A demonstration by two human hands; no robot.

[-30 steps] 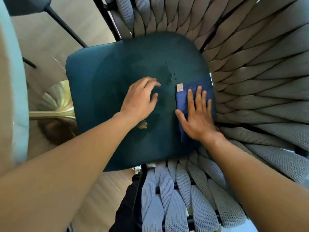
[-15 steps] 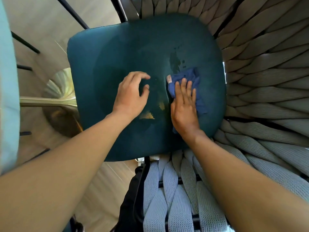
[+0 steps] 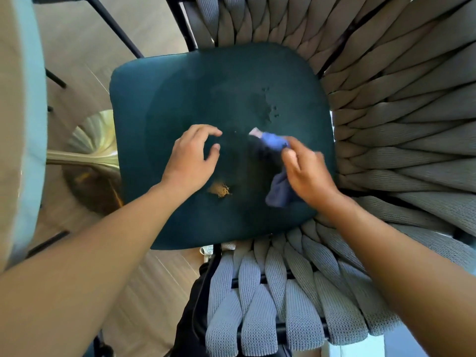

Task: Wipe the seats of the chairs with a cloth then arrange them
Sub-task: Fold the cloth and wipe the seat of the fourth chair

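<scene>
A dark teal seat cushion fills the middle of the view, ringed by the chair's grey woven back. My right hand grips a bunched blue cloth near the cushion's right side, and the cloth looks lifted and blurred. My left hand hovers over the cushion's centre with fingers curled apart and nothing in it. A tan crumbly stain lies on the cushion below my left hand. Dark wet marks show above the cloth.
A round table edge runs down the left side, with its brass pedestal base on the wood floor. Black legs of another chair cross the top left. Woven grey bands lie at the bottom.
My right hand went from pressing the cloth flat on the cushion to gathering it into a bunch and moving it right. My left hand has raised and curled its fingers.
</scene>
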